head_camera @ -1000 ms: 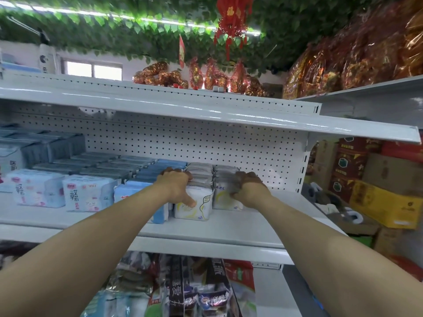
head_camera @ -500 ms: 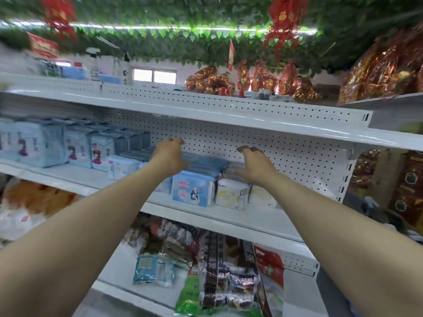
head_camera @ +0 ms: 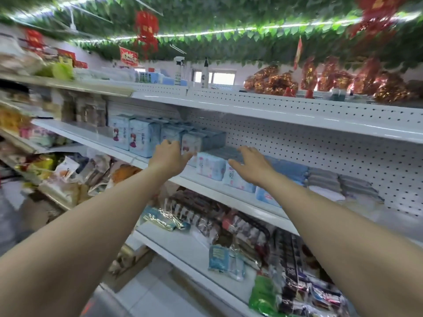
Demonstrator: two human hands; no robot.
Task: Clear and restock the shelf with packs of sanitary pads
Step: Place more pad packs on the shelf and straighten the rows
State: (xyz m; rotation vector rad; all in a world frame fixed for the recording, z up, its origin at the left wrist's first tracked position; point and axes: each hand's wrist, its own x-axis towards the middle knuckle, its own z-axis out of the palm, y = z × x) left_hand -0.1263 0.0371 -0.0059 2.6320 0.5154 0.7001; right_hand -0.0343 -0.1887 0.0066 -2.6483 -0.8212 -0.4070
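Both released: left hand (head_camera: 170,154), right hand (head_camera: 250,167) at packs (head_camera: 209,165); we judge clearing underway; next needs firm grip.

The sheet-metal shelf (head_camera: 229,197) is white, and its pegboard back panel (head_camera: 297,152) is white, patterned with rows of small dark holes. The tall plastic pad packs (head_camera: 143,140) are pale blue with a red-and-purple figure. The low soft pad packs (head_camera: 209,165) are white and pale blue with pink print. The flat soft packs (head_camera: 322,179) are plain grey. The plastic leaf garland (head_camera: 229,17) is green, the hanging paper ornament (head_camera: 146,30) red, and the foil-wrapped bundles (head_camera: 272,81) gold and red.
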